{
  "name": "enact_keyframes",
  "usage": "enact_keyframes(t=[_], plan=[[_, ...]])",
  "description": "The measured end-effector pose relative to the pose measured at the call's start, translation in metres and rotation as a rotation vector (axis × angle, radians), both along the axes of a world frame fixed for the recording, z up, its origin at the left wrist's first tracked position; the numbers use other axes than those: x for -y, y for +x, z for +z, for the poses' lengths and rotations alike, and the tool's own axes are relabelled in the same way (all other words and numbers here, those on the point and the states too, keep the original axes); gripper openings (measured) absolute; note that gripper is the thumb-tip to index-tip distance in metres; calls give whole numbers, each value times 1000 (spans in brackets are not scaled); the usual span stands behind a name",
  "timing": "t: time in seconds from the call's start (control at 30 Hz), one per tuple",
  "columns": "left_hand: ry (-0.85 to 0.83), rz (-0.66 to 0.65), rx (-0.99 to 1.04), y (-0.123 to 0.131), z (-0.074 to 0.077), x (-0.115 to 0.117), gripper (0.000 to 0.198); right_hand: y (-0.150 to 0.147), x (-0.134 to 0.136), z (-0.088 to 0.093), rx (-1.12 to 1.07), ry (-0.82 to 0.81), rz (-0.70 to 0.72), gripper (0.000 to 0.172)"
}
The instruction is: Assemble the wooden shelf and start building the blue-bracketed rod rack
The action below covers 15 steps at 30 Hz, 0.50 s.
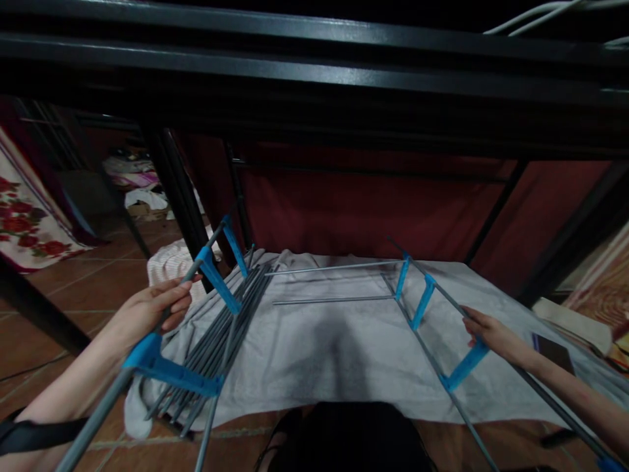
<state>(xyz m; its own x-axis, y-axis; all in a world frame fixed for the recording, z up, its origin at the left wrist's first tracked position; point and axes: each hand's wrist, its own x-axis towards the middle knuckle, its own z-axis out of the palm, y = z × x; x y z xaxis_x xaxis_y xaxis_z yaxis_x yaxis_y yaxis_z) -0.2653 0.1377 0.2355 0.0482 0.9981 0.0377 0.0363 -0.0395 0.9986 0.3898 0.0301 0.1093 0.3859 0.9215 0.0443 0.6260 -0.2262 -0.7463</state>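
Note:
My left hand (150, 309) is closed round a grey metal rod of a rack side frame (187, 373) with blue plastic connectors, held tilted at the left. My right hand (491, 334) grips the outer grey rod of a second side frame (422, 301), also fitted with blue connectors. Two thin grey rods (334, 283) stick out leftward from the right frame over a white cloth (339, 347). A bundle of loose grey rods (230, 314) lies on the cloth beside the left frame.
A black metal bed frame (314, 72) crosses overhead, with its posts at left and right. Dark red fabric (363, 210) hangs behind. Brown tiled floor (88, 275) shows at the left with a floral cloth and scattered clothes. A dark flat object (553, 351) lies right.

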Motion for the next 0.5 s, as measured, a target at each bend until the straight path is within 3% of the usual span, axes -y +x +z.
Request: enact_keyframes(t=[0.3,0.5], plan=[[-80,-17,102,20,-15,-15,36,11,4,-14,-113,-45,9,79],[-72,-24,146,30,-16,-17,38,5,17,-6,-121,-54,-24,79]])
